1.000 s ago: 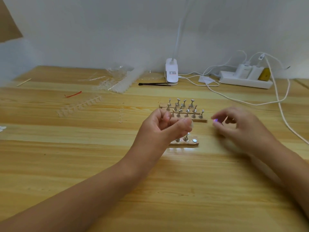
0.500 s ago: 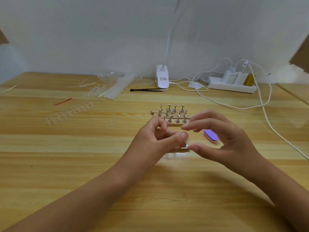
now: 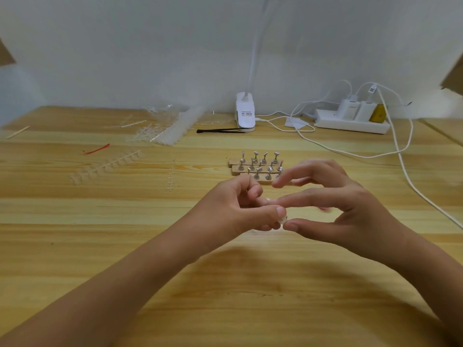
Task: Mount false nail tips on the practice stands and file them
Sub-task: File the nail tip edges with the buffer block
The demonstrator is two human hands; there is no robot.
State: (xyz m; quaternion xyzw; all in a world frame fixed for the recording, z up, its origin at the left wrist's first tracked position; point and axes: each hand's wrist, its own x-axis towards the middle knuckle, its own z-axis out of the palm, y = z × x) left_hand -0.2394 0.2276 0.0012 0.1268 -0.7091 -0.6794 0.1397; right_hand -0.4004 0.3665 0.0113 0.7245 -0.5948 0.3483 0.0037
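My left hand (image 3: 246,207) is curled, and its thumb and fingers pinch a small shiny practice stand peg (image 3: 283,219) just above the table. My right hand (image 3: 340,206) comes in from the right with straight fingers. Its thumb tip touches the peg from below, and its forefinger lies against my left fingers above it. Whether a nail tip sits on the peg I cannot tell. Behind the hands lie wooden stand bars (image 3: 260,169) carrying several upright metal pegs. Strips of clear false nail tips (image 3: 105,166) lie to the left.
A heap of clear nail-tip strips and plastic bags (image 3: 162,128) sits at the back left, with a red twist tie (image 3: 96,149) near it. Black tweezers (image 3: 220,131), a white clip lamp (image 3: 246,113) and a power strip (image 3: 350,121) with trailing white cables (image 3: 406,169) line the back.
My right hand let go of the purple file, moved left and now touches the peg in my left hand. The file is now hidden behind my right hand.
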